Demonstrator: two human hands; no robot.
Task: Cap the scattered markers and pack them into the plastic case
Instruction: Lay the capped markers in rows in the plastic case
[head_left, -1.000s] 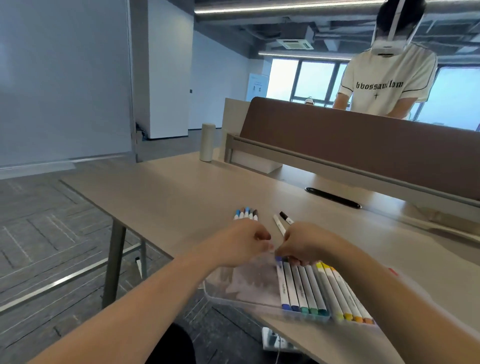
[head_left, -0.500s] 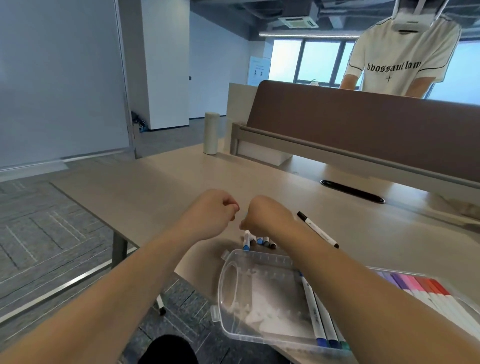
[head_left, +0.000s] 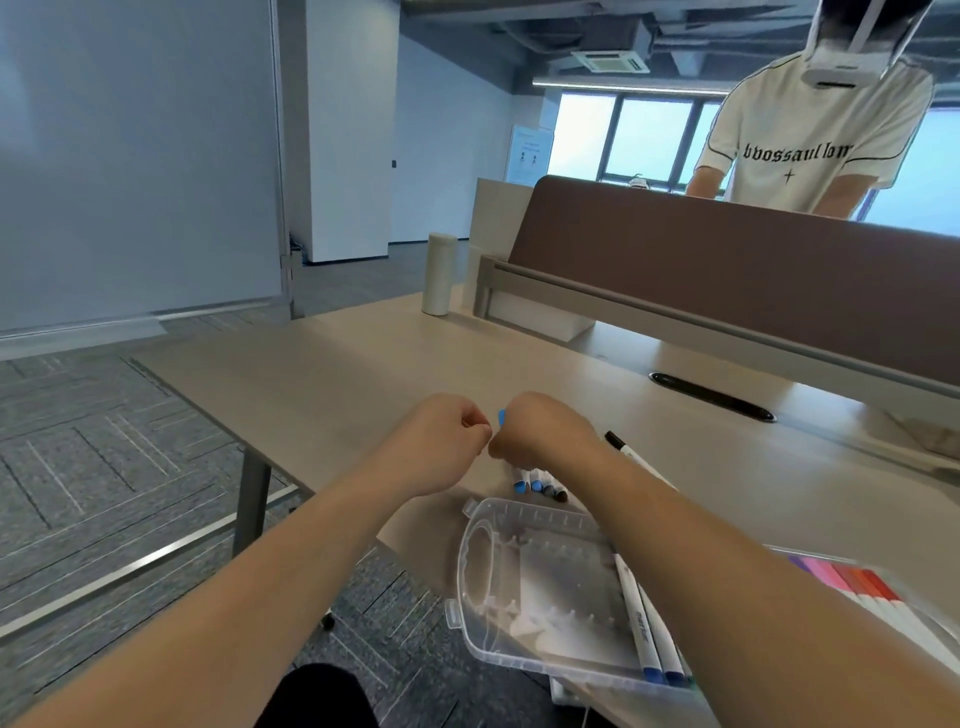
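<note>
My right hand (head_left: 540, 431) grips a blue marker (head_left: 502, 418) above the desk; only its blue end shows over the fist. My left hand (head_left: 447, 441) meets it from the left, fingertips pinched at the marker's near end; what they pinch is hidden. Several loose markers (head_left: 537, 483) lie in a row on the desk just behind the clear plastic case (head_left: 498, 566). The case lies open, with capped markers (head_left: 649, 629) in its right side. A black-capped marker (head_left: 621, 447) lies to the right of my right hand.
The case's other half (head_left: 857, 584), holding pink and red markers, lies at the right under my forearm. A brown desk divider (head_left: 727, 270), a cable slot (head_left: 711, 397) and a pale cylinder (head_left: 439, 273) stand further back. A person stands behind the divider. The desk edge runs at left.
Both hands rose from the case to above the loose markers and came together. The marker's blue end now shows between them.
</note>
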